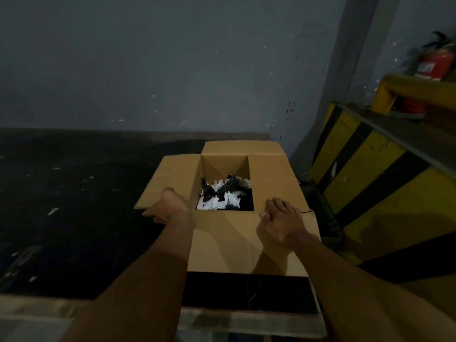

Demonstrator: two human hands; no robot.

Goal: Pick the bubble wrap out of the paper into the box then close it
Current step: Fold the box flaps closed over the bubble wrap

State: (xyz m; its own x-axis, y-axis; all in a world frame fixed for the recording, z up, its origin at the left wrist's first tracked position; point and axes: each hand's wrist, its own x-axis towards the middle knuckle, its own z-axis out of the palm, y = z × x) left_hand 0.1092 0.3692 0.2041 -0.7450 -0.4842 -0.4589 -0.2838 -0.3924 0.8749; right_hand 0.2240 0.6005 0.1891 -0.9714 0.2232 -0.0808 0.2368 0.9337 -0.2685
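A brown cardboard box [274, 178] stands on the dark table, all its top flaps spread outward. Inside lie crumpled white paper [232, 199] and dark bubble wrap pieces [228, 185]. My left hand [170, 206] grips the near corner of the left flap, thumb on top and fingers under the edge. My right hand [283, 220] rests on the fold where the right flap meets the near flap, fingers curled at the edge; whether it pinches the cardboard is unclear.
The dark table [74, 206] runs to the left, with a pale front edge. A grey wall stands behind. At the right are yellow-and-black striped barriers [370, 174] and a red fire extinguisher [434, 62].
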